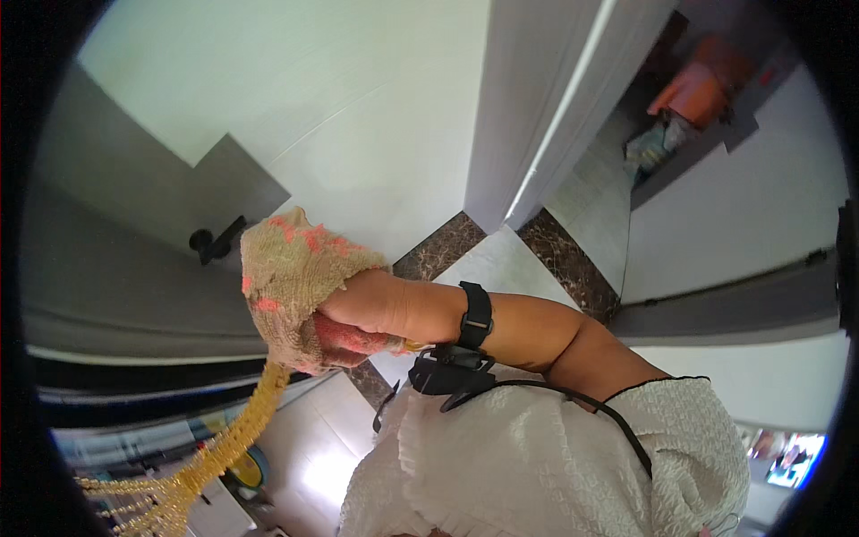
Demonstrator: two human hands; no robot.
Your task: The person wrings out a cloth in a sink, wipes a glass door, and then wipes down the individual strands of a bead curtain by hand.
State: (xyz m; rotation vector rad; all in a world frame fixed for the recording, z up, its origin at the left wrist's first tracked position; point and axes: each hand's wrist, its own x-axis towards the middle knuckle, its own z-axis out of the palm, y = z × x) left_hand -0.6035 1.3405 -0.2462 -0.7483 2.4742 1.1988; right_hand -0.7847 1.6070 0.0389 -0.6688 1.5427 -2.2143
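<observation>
My right hand [366, 302] holds a worn beige terry cloth [295, 282] with pink-red patches. The cloth covers my fingers and bunches below the palm. A black strap [476, 315] goes round the forearm, with a black device [451, 369] and a cable beside it. Just under the cloth, a gathered gold bead curtain [235, 426] hangs towards the lower left; whether cloth and beads touch, I cannot tell. A black door handle [216, 239] on a grey panel is to the left of the cloth. My left hand is out of view.
A grey door frame [530, 101] stands at the upper middle, with dark marble strips [570, 268] in the pale tiled floor. An orange object [698, 87] and plastic bags [654, 144] lie beyond it. At the lower left are shelves and a round yellow-and-blue thing [248, 470].
</observation>
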